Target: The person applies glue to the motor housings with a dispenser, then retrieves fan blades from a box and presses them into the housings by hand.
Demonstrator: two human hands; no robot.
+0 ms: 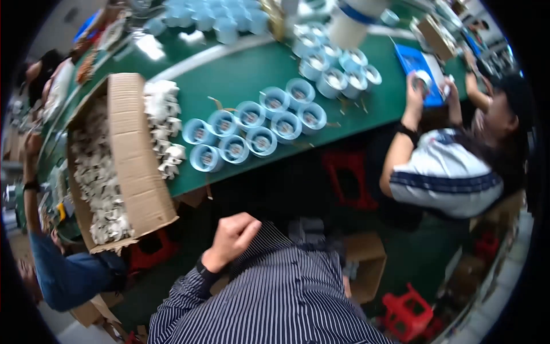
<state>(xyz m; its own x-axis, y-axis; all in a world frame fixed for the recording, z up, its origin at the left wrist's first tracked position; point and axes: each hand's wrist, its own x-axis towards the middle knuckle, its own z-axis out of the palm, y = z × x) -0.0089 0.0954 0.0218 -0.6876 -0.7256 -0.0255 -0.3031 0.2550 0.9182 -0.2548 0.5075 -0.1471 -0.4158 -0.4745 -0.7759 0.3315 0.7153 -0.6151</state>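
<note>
My left hand (232,241) is curled into a loose fist in front of my striped shirt, thumb against the fingers, with nothing showing in it. It is apart from the green table (372,109). Only a sliver of my right hand (346,286) shows, low at my right side by an open cardboard box (371,261); its fingers are hidden. Pale blue-grey pieces (352,268) lie in that box, too blurred to name. On the table ahead, light blue cups (234,148) stand in two rows, small metallic parts inside and thin brown strips or wires sticking out.
A long cardboard box (129,143) of white plastic pieces overhangs the table's left edge; more white pieces (163,114) lie beside it. Further cups (332,83) stand farther back. A co-worker (447,172) sits right, hands by a blue tray (415,63). Red stools (407,312) stand below.
</note>
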